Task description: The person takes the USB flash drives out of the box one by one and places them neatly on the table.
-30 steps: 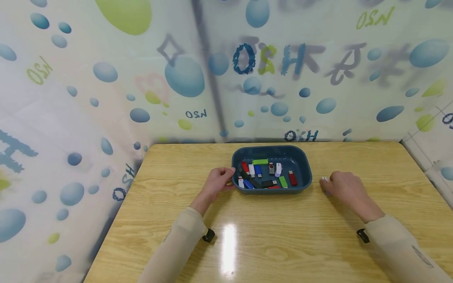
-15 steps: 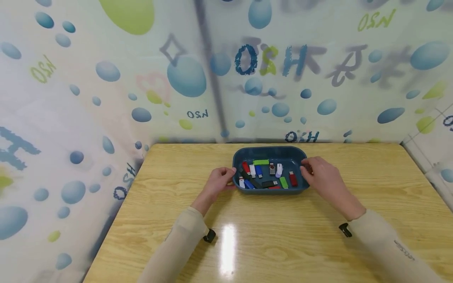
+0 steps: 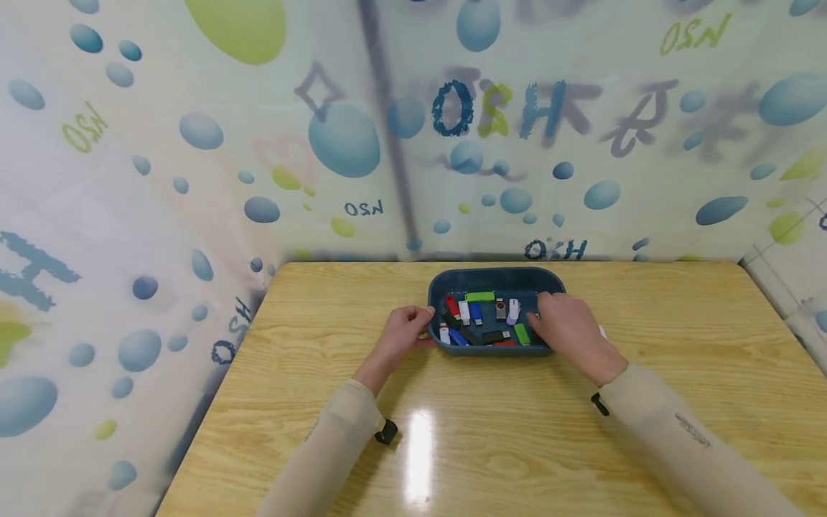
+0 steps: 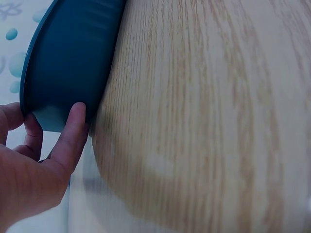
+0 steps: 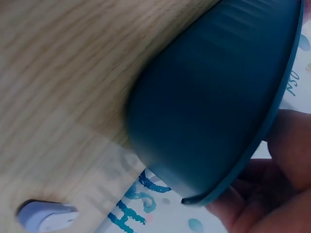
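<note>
A dark blue plastic tray (image 3: 497, 350) stands on the table with several USB flash drives in it, among them a lime green drive (image 3: 479, 296), a white drive (image 3: 513, 311) and a green drive (image 3: 521, 334). My left hand (image 3: 404, 329) grips its left end; in the left wrist view the thumb is at the rim and the fingers lie against the outer wall. My right hand (image 3: 568, 332) reaches over the right end with bent fingertips low inside. I cannot tell whether they hold a drive. That hand covers the spot where a red drive lay.
A pale lavender-white USB drive (image 5: 47, 216) lies on the wooden table (image 3: 491, 438) to the right of the tray, mostly behind my right hand in the head view. A patterned wall covering (image 3: 478, 215) rises directly behind the table's far edge.
My right hand has left the white drive on the table at the right, moved left across the tray's rim and down inside. My left hand has kept its grip on the tray.
</note>
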Motion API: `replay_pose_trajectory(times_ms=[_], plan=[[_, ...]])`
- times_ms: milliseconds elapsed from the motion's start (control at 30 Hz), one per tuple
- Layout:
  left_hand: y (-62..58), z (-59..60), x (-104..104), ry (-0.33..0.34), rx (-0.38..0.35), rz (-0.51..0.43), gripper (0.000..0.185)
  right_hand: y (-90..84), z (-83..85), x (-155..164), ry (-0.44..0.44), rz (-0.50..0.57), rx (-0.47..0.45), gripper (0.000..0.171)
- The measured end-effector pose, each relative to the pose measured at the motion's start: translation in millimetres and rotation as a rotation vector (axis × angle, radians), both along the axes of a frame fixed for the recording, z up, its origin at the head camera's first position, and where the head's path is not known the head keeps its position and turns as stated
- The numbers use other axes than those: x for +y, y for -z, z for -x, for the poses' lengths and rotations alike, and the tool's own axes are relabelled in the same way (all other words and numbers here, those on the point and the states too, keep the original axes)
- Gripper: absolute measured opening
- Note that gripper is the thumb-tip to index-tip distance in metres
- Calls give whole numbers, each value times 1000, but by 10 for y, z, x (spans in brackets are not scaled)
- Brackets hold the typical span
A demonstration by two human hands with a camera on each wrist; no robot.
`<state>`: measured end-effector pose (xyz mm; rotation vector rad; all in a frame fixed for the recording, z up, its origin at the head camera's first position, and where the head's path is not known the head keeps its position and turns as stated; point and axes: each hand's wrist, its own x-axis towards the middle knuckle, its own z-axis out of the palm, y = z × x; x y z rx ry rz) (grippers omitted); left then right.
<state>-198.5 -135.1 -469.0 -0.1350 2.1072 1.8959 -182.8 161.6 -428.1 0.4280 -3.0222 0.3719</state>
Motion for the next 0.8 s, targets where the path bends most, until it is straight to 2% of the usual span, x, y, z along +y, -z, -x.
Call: replay_pose_trajectory(times_ms=[133,333,500,800], plan=[[-4,-2,6,-3,-8,9,33,13,47,-23,-9,-2,-38,30],[0,5,9,-7,-9,26,34,19,105,-59,-48,-78,-106,20],[-1,8,7,-7,-6,24,36,30,134,-91,-38,-103,-154,18],[-3,-1,2,-6,-2,25,35,65,159,-130,-50,-111,-164,13]])
